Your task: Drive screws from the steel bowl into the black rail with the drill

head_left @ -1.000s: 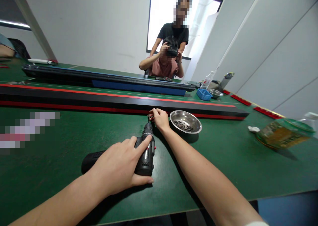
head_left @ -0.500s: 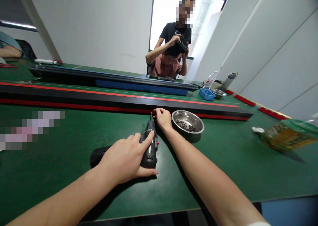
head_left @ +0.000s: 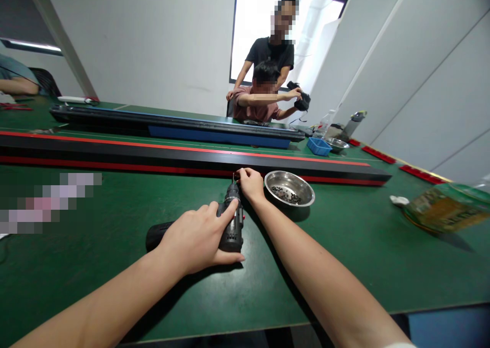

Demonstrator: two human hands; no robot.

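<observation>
My left hand (head_left: 195,235) is wrapped over a black cordless drill (head_left: 231,230), which lies on its side with its bit pointing away from me. The thumb and fingers lie along the drill's body. Close to the bit's tip, my right hand (head_left: 249,182) has its fingers pinched together against the near side of a long black bar (head_left: 172,156) with red stripes. What those fingertips hold, if anything, is too small to make out. Just right of that hand sits a steel bowl (head_left: 290,187) with small dark screws in the bottom.
Behind the bar lies another long dark bar (head_left: 126,121) on blue supports. A blue basket (head_left: 319,146) and a second metal bowl (head_left: 337,144) stand farther right. A green-labelled plastic container (head_left: 447,207) is on the right. Two people (head_left: 273,49) are across the green table (head_left: 344,256).
My hands and the drill stay nearly in place; the drill's handle end has shifted slightly right. Across the table, a black device has moved right, now in the seated person's hands.
</observation>
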